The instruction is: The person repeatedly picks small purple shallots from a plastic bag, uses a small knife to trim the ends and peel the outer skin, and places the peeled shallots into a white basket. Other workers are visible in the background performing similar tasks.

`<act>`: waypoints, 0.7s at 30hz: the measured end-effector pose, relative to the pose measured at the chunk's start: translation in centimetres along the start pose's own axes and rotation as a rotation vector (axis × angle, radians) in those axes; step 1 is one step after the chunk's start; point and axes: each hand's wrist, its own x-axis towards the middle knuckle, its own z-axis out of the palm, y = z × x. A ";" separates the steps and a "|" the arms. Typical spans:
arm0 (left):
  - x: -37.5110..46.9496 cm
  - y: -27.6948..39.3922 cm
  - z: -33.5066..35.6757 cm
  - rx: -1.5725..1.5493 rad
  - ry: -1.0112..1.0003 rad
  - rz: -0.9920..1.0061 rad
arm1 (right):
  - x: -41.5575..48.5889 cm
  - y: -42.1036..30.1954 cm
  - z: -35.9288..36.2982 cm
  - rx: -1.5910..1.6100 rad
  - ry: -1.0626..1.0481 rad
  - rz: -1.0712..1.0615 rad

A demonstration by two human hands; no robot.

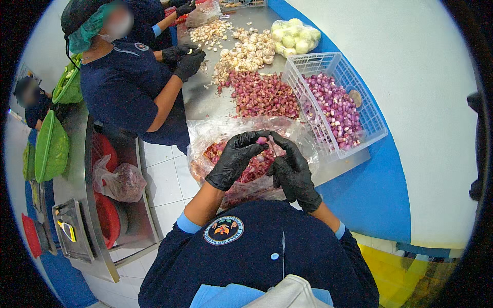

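My left hand (240,158), in a black glove, pinches a small shallot (262,140) between thumb and fingers. My right hand (294,169), gloved the same way, meets it at the fingertips, its lower fingers curled. A thin, pale strip shows by the right fingers; whether it is a blade or peel is unclear. Beneath both hands lies an open clear plastic bag (200,131) with reddish shallot skins (252,169) inside. Just beyond the bag, unpeeled shallots (265,94) are heaped on the metal table (208,102).
A clear plastic crate (327,131) of peeled shallots (335,107) stands at the right. Garlic bulbs (250,48), loose cloves (210,32) and a bag of pale round vegetables (295,36) lie farther back. At left, a co-worker (119,84) in black gloves handles a clove. A steel shelf unit (73,154) stands behind.
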 end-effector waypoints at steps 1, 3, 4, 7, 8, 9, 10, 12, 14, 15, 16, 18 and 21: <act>0.0 0.0 0.0 -0.004 -0.001 -0.016 | 0.0 0.2 0.0 -0.055 0.000 0.015; -0.1 0.1 0.0 -0.027 -0.013 -0.046 | 0.1 0.6 -0.2 -0.160 -0.031 -0.019; -0.1 0.2 -0.1 -0.029 -0.014 -0.065 | 0.2 1.0 -0.2 -0.122 -0.016 0.041; -0.3 0.1 -0.2 -0.021 -0.003 -0.100 | 0.3 1.8 -0.5 -0.228 -0.030 0.039; -0.2 0.0 -0.2 -0.010 0.007 -0.101 | 0.4 2.0 -0.5 -0.179 -0.010 0.024; -0.1 -0.2 -0.1 0.002 0.017 -0.102 | 0.4 2.3 -0.4 -0.160 0.018 0.020; -0.2 -0.3 -0.1 -0.045 -0.012 -0.085 | 0.4 2.5 -0.4 -0.150 0.038 0.013; 0.1 -0.5 -0.3 0.008 -0.007 -0.099 | 0.5 2.6 -0.4 -0.044 0.050 0.077; 0.3 -0.9 -0.3 0.012 0.005 -0.095 | 0.5 2.6 -0.5 0.014 0.108 0.166; 0.6 -1.0 -0.4 0.029 0.010 -0.091 | 0.5 2.5 -0.6 0.098 0.146 0.122; 1.2 -1.1 -0.6 0.046 0.015 -0.086 | 0.4 2.3 -0.8 0.167 0.196 0.105; 2.5 -1.1 -0.8 0.085 0.055 -0.007 | 0.4 2.1 -1.3 0.280 0.274 0.083; 6.8 0.4 -1.4 0.385 0.040 -0.074 | 0.1 2.4 -2.8 0.262 0.369 0.142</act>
